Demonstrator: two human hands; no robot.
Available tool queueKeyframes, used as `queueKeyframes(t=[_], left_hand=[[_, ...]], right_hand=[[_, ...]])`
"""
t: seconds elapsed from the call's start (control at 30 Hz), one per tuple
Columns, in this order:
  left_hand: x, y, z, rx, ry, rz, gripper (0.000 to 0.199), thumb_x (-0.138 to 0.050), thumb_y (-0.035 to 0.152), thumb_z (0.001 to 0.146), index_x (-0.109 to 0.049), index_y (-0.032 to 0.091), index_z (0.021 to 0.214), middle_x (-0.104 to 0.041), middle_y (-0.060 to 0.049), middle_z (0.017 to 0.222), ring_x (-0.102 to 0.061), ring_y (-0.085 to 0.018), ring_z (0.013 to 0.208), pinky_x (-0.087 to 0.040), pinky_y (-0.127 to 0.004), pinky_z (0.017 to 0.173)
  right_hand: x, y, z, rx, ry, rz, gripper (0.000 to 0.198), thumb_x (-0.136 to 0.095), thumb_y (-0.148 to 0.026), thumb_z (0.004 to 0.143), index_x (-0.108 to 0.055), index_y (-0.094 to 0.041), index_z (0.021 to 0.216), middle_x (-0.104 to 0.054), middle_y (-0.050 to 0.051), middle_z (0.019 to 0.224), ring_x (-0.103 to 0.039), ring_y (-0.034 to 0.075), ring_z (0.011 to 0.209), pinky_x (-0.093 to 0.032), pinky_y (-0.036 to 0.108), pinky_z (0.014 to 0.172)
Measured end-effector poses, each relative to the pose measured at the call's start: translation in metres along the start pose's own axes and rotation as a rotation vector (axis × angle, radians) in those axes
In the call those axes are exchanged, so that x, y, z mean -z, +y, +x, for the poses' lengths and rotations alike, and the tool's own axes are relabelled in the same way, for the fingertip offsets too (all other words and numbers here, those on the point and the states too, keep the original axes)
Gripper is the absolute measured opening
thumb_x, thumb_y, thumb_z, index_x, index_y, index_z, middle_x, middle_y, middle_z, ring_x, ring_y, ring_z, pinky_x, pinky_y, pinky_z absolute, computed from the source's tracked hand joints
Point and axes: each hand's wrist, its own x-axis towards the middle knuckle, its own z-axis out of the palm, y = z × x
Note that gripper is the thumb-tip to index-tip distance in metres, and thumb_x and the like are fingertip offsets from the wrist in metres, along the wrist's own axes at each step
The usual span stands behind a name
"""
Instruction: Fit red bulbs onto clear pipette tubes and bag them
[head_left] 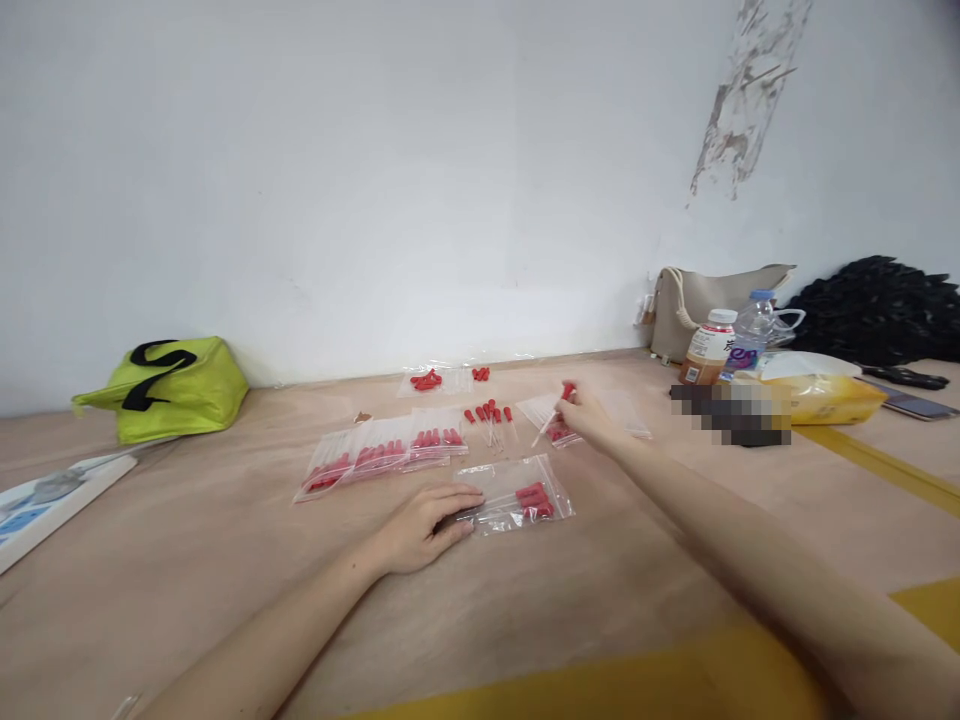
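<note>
My left hand is at the left end of a clear zip bag, its thumb and fingers holding the bag's edge. Several droppers with red bulbs lie inside that bag. Farther off, my right hand pinches a dropper by its red bulb, the thin clear stem slanting down to the left. Beneath it is another zip bag with red-bulbed droppers. Between my hands, loose droppers lie bulbs away from me.
Left of centre, filled zip bags overlap in a row. Behind sit a bag of red bulbs and loose red bulbs. A lime-green bag stands left; bottles, a yellow tissue pack and a phone are right.
</note>
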Motion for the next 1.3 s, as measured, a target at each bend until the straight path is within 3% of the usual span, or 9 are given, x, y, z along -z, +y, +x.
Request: queueKeyframes(t=[0.07, 0.17, 0.53, 0.63, 0.8, 0.97, 1.17, 1.3], left_hand=[[0.000, 0.000, 0.000, 0.001, -0.001, 0.009, 0.034, -0.042, 0.028, 0.087, -0.048, 0.025, 0.120, -0.051, -0.003, 0.122, -0.046, -0.018, 0.112, -0.036, -0.034, 0.096], [-0.001, 0.000, 0.001, 0.005, 0.004, 0.010, 0.034, -0.043, 0.029, 0.087, -0.048, 0.025, 0.120, -0.051, -0.002, 0.122, -0.047, -0.017, 0.112, -0.036, -0.033, 0.096], [0.000, 0.000, 0.001, 0.023, -0.001, 0.010, 0.034, -0.043, 0.030, 0.087, -0.048, 0.026, 0.120, -0.051, -0.001, 0.123, -0.046, -0.017, 0.112, -0.035, -0.033, 0.096], [0.000, 0.000, 0.001, 0.016, 0.003, -0.001, 0.033, -0.043, 0.030, 0.087, -0.048, 0.026, 0.120, -0.051, -0.001, 0.123, -0.047, -0.017, 0.112, -0.036, -0.033, 0.096], [-0.001, -0.001, 0.000, 0.017, -0.003, 0.018, 0.035, -0.042, 0.030, 0.087, -0.046, 0.027, 0.121, -0.050, -0.001, 0.124, -0.046, -0.018, 0.113, -0.035, -0.034, 0.096], [-0.001, -0.001, 0.000, -0.005, 0.002, 0.035, 0.037, -0.041, 0.029, 0.088, -0.042, 0.027, 0.124, -0.049, -0.002, 0.125, -0.044, -0.018, 0.114, -0.034, -0.035, 0.097], [-0.001, 0.000, 0.000, -0.061, 0.014, 0.042, 0.035, -0.041, 0.026, 0.088, -0.045, 0.027, 0.122, -0.047, -0.003, 0.125, -0.042, -0.017, 0.115, -0.033, -0.034, 0.098], [-0.002, -0.001, -0.002, -0.041, 0.002, 0.037, 0.035, -0.041, 0.026, 0.088, -0.045, 0.029, 0.122, -0.043, -0.001, 0.129, -0.043, -0.017, 0.115, -0.035, -0.033, 0.097]], right_hand=[[0.015, 0.013, -0.017, 0.015, 0.055, 0.246, 0.046, -0.049, -0.012, 0.065, -0.034, -0.022, 0.108, -0.049, -0.005, 0.062, -0.057, 0.013, 0.047, -0.051, 0.029, 0.049], [0.024, 0.027, -0.038, 0.028, 0.094, 0.401, 0.047, -0.053, -0.010, 0.061, -0.033, -0.025, 0.100, -0.046, -0.007, 0.062, -0.056, 0.013, 0.049, -0.053, 0.030, 0.052], [-0.004, 0.028, -0.069, 0.091, 0.027, 0.571, 0.043, -0.060, -0.023, 0.065, -0.031, -0.024, 0.096, -0.052, -0.005, 0.078, -0.058, 0.011, 0.063, -0.055, 0.028, 0.061], [-0.003, 0.029, -0.072, 0.108, -0.008, 0.544, 0.045, -0.062, -0.027, 0.065, -0.032, -0.023, 0.098, -0.053, -0.005, 0.076, -0.057, 0.010, 0.056, -0.053, 0.027, 0.057], [0.003, 0.033, -0.071, 0.081, 0.057, 0.534, 0.049, -0.065, -0.033, 0.062, -0.034, -0.022, 0.098, -0.054, -0.005, 0.071, -0.057, 0.010, 0.056, -0.053, 0.028, 0.058], [0.003, 0.036, -0.072, 0.018, -0.059, 0.515, 0.042, -0.066, -0.038, 0.060, -0.041, -0.021, 0.090, -0.054, -0.004, 0.066, -0.058, 0.012, 0.057, -0.051, 0.030, 0.063], [0.008, 0.038, -0.073, 0.205, -0.142, 0.189, 0.031, -0.064, -0.040, 0.062, -0.056, -0.016, 0.080, -0.058, 0.001, 0.072, -0.052, 0.011, 0.060, -0.044, 0.027, 0.058], [0.011, 0.034, -0.071, 0.250, -0.245, 0.037, 0.028, -0.066, -0.037, 0.061, -0.059, -0.015, 0.077, -0.055, -0.002, 0.059, -0.049, 0.011, 0.055, -0.040, 0.025, 0.053]])
